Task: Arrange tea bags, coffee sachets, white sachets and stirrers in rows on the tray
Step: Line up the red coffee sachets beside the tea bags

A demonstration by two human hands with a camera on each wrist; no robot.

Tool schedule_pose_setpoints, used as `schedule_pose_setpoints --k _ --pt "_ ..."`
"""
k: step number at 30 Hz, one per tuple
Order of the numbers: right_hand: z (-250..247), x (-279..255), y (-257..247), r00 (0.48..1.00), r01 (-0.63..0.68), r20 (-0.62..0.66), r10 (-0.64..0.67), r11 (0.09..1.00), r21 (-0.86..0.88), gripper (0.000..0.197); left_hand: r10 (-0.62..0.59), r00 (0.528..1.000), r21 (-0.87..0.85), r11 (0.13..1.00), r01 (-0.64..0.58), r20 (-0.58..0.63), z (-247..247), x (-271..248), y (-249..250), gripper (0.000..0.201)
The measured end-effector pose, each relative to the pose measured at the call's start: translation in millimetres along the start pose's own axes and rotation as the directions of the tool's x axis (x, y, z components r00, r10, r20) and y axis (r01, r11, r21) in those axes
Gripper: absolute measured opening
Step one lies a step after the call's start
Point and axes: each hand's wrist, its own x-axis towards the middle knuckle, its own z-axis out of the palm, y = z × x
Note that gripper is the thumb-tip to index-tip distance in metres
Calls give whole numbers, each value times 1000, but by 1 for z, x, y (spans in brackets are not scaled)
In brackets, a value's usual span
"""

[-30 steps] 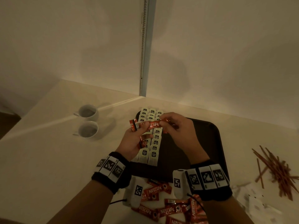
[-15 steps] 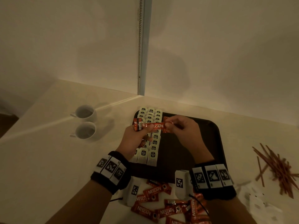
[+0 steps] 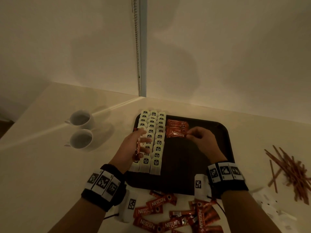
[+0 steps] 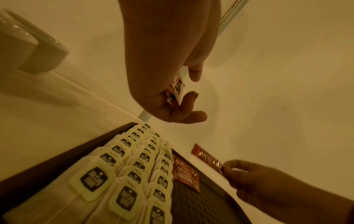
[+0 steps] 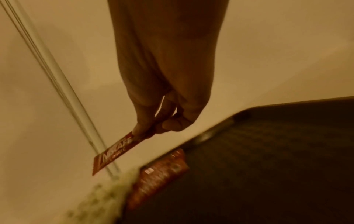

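A dark tray [image 3: 210,148] holds three columns of tea bags [image 3: 155,142] on its left side. Beside them, at the tray's far end, lies a short row of red coffee sachets [image 3: 176,126]. My right hand [image 3: 188,134] pinches one coffee sachet [image 3: 175,135] by its end, low over the near end of that row; the right wrist view shows this sachet [image 5: 114,153] in my fingertips. My left hand [image 3: 141,143] hovers over the tea bags and grips a few more coffee sachets [image 3: 137,148], which the left wrist view shows between its curled fingers [image 4: 175,91].
Loose coffee sachets [image 3: 168,214] lie on the table in front of the tray. A heap of brown stirrers [image 3: 292,174] and white sachets [image 3: 277,209] sit to the right. Two white cups [image 3: 80,128] stand to the left. Walls meet behind the tray.
Both hands held one sachet together above the tea bags. My right hand has since carried it right and down to the coffee row, and my left hand has drawn back with the others.
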Motion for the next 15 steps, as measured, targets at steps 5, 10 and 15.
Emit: schedule_pose_setpoints --k 5,10,15 --pt "13 19 45 977 -151 129 168 980 -130 15 -36 998 -11 999 35 -57 -11 8 -8 32" --pt "25 30 49 985 -156 71 158 987 -39 13 -33 998 -21 999 32 -55 -12 10 -5 26" --pt "35 38 53 987 -163 9 163 986 -33 13 -36 997 -26 999 34 -64 -12 11 -4 23"
